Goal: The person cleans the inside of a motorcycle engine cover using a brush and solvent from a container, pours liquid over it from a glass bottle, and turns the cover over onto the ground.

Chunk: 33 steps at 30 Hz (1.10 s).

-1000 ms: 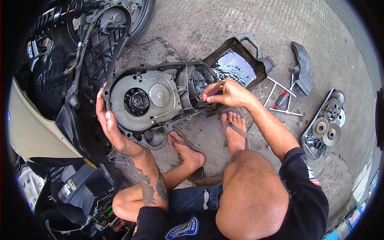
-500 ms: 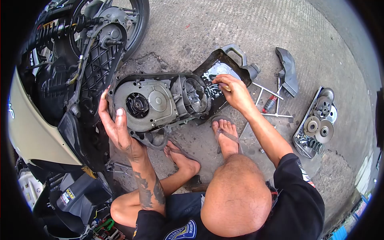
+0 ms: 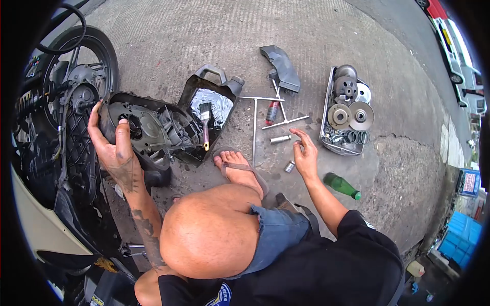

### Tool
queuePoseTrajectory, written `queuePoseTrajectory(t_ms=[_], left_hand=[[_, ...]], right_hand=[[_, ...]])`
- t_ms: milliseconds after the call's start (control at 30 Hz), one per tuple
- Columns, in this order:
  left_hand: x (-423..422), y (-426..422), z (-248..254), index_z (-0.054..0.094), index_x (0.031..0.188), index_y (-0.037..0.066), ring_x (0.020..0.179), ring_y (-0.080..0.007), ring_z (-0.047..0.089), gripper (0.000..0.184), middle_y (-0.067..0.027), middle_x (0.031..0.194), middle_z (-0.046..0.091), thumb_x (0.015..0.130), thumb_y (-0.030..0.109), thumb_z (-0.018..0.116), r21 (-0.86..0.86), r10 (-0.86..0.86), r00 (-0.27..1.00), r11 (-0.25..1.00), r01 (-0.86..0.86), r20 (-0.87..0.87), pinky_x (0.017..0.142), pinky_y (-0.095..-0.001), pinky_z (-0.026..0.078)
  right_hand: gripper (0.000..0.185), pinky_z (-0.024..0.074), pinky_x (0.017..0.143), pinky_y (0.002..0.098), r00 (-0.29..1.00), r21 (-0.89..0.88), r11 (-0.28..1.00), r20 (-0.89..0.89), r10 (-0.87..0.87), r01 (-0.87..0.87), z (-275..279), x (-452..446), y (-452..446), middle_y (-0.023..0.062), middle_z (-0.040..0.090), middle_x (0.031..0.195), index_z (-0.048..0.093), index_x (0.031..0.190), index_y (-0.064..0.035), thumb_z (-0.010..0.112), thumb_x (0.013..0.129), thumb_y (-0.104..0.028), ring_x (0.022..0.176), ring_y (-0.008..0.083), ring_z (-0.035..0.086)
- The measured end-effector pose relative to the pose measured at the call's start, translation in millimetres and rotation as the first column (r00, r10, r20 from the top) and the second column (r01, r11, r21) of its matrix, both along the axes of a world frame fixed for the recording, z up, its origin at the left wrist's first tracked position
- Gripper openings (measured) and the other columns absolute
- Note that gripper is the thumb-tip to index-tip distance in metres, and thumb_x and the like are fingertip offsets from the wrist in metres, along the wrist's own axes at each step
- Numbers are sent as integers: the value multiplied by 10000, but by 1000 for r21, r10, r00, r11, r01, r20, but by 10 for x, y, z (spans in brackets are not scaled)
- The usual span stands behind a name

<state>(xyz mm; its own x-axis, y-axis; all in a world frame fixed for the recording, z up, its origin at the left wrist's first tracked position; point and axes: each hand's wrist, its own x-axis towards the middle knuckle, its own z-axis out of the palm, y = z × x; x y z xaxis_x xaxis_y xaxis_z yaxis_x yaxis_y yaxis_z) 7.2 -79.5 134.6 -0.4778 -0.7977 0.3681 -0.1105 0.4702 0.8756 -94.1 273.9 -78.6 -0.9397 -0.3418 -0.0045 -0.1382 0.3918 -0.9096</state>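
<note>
My left hand (image 3: 113, 148) grips the left end of a grey scooter crankcase cover (image 3: 153, 133), thumb on its face and fingers round the outer edge. The cover leans tilted over the edge of a cut-open black jerrycan (image 3: 190, 86). Inside the jerrycan, a paintbrush (image 3: 205, 122) lies in whitish liquid (image 3: 220, 104), its handle towards me. My right hand (image 3: 305, 157) holds nothing and hovers above the concrete, fingers apart. Closest to it are a long metal socket (image 3: 280, 139) and a short socket (image 3: 290, 167).
T-handle wrenches (image 3: 255, 127) and a red-handled tool (image 3: 272, 112) lie beyond the sockets, near a black plastic duct (image 3: 283, 69). A metal tray (image 3: 324, 133) holds pulleys and springs. A green bottle (image 3: 342, 185) lies at right; a scooter wheel (image 3: 113, 66) stands at left.
My right hand has let go of the paintbrush, which now rests in the jerrycan, and moved right towards the sockets. The view has turned right, bringing the green bottle into sight.
</note>
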Motion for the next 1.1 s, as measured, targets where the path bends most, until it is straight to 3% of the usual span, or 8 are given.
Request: queuePoseTrajectory(t_ms=[200, 300, 433, 533, 600, 700, 833, 1100], left_hand=[[-410, 129, -29, 523, 1343, -16, 1140, -285, 583, 531, -187, 1272, 578, 860, 143, 676, -428, 129, 970, 904, -29, 206, 1028, -368, 430], [-564, 334, 13, 513, 1317, -43, 1184, -357, 554, 550, -216, 1254, 562, 826, 145, 678, -403, 70, 975, 915, 21, 211, 1052, -416, 410], [-577, 394, -28, 522, 1345, -22, 1189, -292, 563, 556, -199, 1280, 577, 840, 148, 681, -419, 17, 974, 904, 80, 225, 1067, -362, 401], [-499, 335, 1, 524, 1344, -21, 1167, -277, 568, 550, -188, 1272, 577, 834, 123, 669, -374, -46, 970, 917, 137, 240, 1057, -362, 408], [-436, 276, 24, 515, 1354, -24, 1144, -247, 572, 554, -170, 1272, 573, 824, 81, 633, -410, -40, 966, 901, 145, 254, 1042, -342, 420], [-342, 216, 98, 495, 1373, -29, 1126, -208, 574, 577, -162, 1274, 563, 805, 34, 574, -159, -212, 948, 954, 253, 236, 1029, -302, 428], [-296, 141, 98, 498, 1371, -24, 1134, -212, 567, 573, -153, 1278, 564, 808, 43, 580, -214, -192, 948, 945, 249, 254, 1045, -312, 413], [-252, 93, 72, 541, 1338, -3, 1151, -248, 575, 514, -154, 1264, 591, 869, 185, 638, -270, -183, 955, 931, 244, 232, 1031, -351, 429]], right_hand=[[364, 543, 874, 354, 993, 265, 957, -33, -113, 118, 205, 179, 897, 128, 674, 1195, 661, 1187, -35, 549, 863, 86, 1107, 289, 648], [303, 540, 836, 322, 989, 108, 989, 104, -109, 97, 529, 501, 947, 140, 720, 995, 685, 1080, 2, 513, 849, 95, 894, 271, 707], [263, 537, 785, 318, 958, 359, 929, 287, -14, -94, 469, 1076, 1380, 112, 729, 899, 701, 928, 21, 488, 792, 93, 825, 230, 696], [322, 530, 833, 353, 876, 430, 903, 436, -204, -4, -244, 1554, 2056, 151, 701, 1051, 662, 1119, -12, 637, 798, -3, 950, 265, 676], [701, 475, 980, 426, 811, 623, 707, 192, -553, 335, -377, 1655, 2185, 232, 558, 1313, 502, 1349, -21, 822, 735, -134, 1170, 346, 575], [1045, 362, 1109, 494, 847, 533, 720, 12, -532, 445, -769, 1576, 2378, 279, 358, 1478, 324, 1469, -19, 930, 648, -243, 1332, 416, 416], [1000, 292, 1161, 510, 851, 495, 719, -87, -518, 488, -989, 1287, 2195, 279, 346, 1492, 359, 1447, 12, 924, 667, -254, 1370, 428, 366], [707, 457, 1007, 384, 824, 120, 821, 39, -565, 558, -1050, 896, 1927, 158, 603, 1295, 520, 1367, -11, 864, 762, -135, 1171, 302, 591]])
